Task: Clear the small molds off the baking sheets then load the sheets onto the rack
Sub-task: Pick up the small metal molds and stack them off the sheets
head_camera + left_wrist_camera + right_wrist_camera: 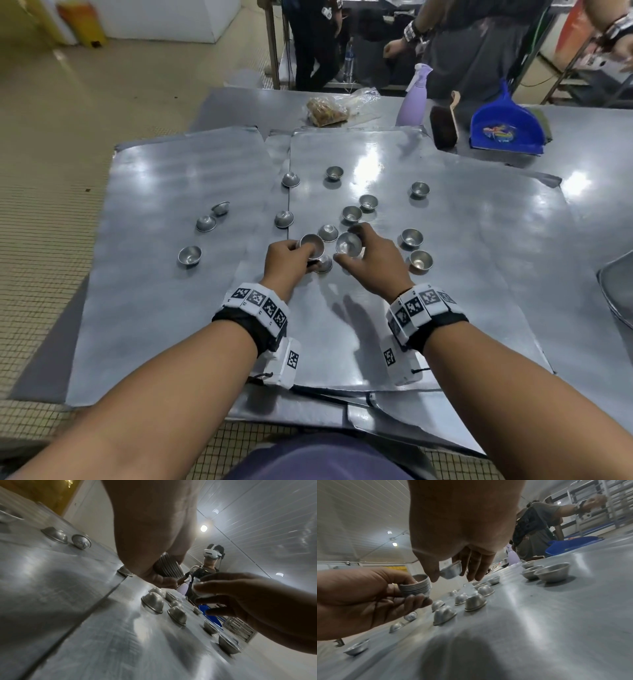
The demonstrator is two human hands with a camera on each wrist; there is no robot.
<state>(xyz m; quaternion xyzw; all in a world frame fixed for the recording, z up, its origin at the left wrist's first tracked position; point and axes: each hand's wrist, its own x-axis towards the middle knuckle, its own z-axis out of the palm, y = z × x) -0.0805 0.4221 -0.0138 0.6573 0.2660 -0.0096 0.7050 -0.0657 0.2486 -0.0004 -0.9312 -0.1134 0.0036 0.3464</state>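
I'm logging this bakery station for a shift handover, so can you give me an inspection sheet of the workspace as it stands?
Surface: steel table, overlapping baking sheets laid on it.
Job's things: loose molds scattered over the sheets, some upright, some upturned.
Clutter: lilac spray bottle, brush, blue dustpan, plastic bag of scraps along the far edge.
Hands: left hand grips a nested stack of molds; right hand holds a single mold beside it.
Cables: nothing seen on the table.
Surroundings: tiled floor, other people behind the table, rack beyond.
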